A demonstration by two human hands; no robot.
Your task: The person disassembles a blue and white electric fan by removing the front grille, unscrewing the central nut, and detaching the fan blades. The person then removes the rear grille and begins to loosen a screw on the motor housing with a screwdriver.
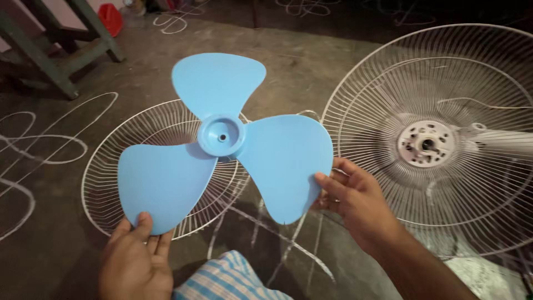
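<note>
A light blue three-bladed fan blade (222, 136) is held up in front of me, its round hub facing the camera. My left hand (136, 261) grips the tip of the lower left blade from below. My right hand (355, 203) pinches the edge of the right blade, thumb on its front face. Beneath the blade a white wire fan guard (105, 166) lies flat on the dark floor. To the right, a second white wire guard (488, 83) sits mounted around a white motor hub (426, 144).
White chalk line patterns (50, 141) cover the dark floor at the left and far edge. A green wooden frame (55, 39) stands at the top left, with a red object (111, 16) behind it. Blue-and-white checked cloth (227, 278) shows at the bottom.
</note>
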